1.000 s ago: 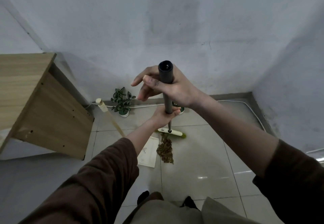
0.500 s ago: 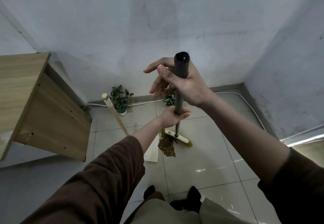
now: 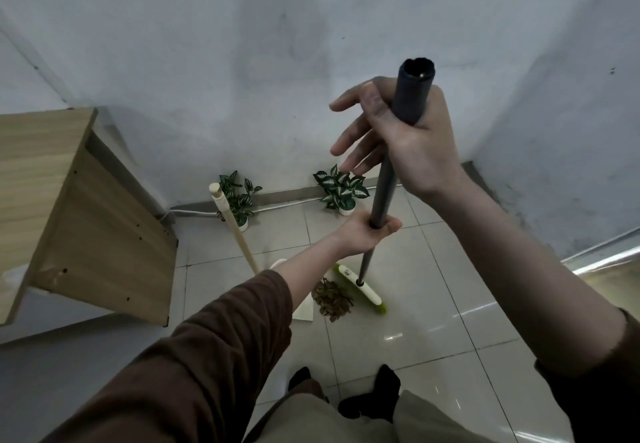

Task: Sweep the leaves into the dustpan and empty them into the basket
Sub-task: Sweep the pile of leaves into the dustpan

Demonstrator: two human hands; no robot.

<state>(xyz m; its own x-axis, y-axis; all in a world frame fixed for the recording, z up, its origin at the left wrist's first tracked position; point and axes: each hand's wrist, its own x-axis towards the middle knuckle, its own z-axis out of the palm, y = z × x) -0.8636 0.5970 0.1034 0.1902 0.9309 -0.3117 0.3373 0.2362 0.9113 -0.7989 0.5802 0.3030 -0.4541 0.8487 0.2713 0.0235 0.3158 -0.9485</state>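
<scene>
As the broom (image 3: 360,288) pushes them, the leaves (image 3: 332,299) lie at the dustpan (image 3: 304,309) lip.
The left hand (image 3: 367,234) grips the broom low and the right hand (image 3: 408,137) hooks its top, fingers splayed. The pile has shifted closer and likely needs one more push.

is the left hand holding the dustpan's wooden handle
No, the left hand grips the broom handle; the dustpan handle stands untouched.

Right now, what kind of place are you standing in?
Probably a corner of an indoor room, maybe a home or office: tiled floor, plain grey walls, a wooden desk and two small potted plants.
</scene>
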